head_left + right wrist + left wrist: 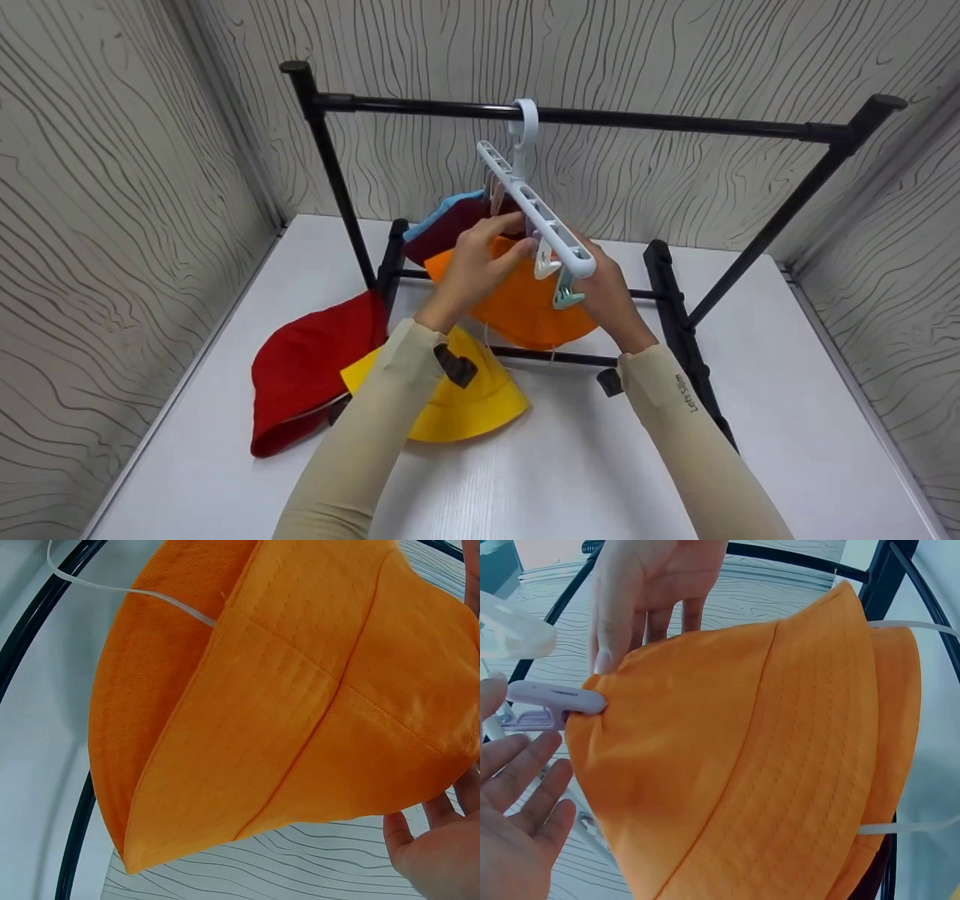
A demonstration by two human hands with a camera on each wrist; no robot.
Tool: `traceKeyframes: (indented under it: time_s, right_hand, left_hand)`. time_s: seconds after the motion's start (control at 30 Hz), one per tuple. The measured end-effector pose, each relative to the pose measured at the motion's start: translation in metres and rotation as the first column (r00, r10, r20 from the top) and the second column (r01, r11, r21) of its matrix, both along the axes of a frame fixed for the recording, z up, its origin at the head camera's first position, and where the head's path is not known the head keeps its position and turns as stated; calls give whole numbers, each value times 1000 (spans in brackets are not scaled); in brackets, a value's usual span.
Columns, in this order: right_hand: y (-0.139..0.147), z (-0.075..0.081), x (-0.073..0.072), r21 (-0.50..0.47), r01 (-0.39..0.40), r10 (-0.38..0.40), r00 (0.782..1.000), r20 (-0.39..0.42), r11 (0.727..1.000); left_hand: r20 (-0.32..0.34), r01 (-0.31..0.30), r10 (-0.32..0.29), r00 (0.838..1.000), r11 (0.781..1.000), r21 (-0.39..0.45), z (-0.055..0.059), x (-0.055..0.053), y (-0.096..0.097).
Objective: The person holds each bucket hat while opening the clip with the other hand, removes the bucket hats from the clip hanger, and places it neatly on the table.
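Observation:
An orange bucket hat (544,300) hangs sideways below a pale blue clip hanger (540,210). My left hand (476,259) pinches the tail of a purple clothes peg (559,699), thumb above and fingers below. The peg's nose bites the top of the hat's crown. My right hand (607,289) holds the crown near the peg, thumb on one side and fingers behind the cloth; the hanger hides part of it in the head view. A white peg (546,261) and a mint-green peg (566,292) dangle at the hanger's near end.
The hanger hooks over the black rack's top bar (637,118). Maroon (450,225) and light blue (450,204) hats hang behind the orange one. A red bucket hat (315,360) and a yellow one (472,397) lie on the white table (570,465) at left.

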State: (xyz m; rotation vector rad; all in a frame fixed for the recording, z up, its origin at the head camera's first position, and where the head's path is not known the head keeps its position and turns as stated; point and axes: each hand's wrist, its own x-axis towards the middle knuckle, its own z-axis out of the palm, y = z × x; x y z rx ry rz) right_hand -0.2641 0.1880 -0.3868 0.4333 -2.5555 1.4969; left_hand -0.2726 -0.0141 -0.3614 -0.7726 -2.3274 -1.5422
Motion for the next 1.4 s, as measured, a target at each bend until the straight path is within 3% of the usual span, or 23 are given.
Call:
traceKeyframes:
  time_s: [0.27,0.5,0.63,0.9,1.03,1.4]
  right_hand:
    - [-2,0,1,13,16,-16,1000,-3,1000]
    - [-4,-1,2,-31,19,-20,999,-27,999]
    - [-7,1,2,2,59,-59,998,-19,998]
    - [-10,4,4,22,119,-117,988,-99,993]
    - [-12,4,4,42,137,-131,985,-113,990]
    - [-15,3,3,-15,152,-152,988,-26,988]
  left_hand:
    - [-26,18,-16,1000,997,80,1,-1,7]
    - [-11,-17,18,1000,994,108,0,0,10]
    - [5,-36,36,999,992,122,1,0,12]
    - [-39,-30,36,999,989,147,-1,-1,14]
    - [-32,-38,43,999,989,144,-2,-1,13]
    - [-87,-44,59,994,985,169,-3,-1,13]
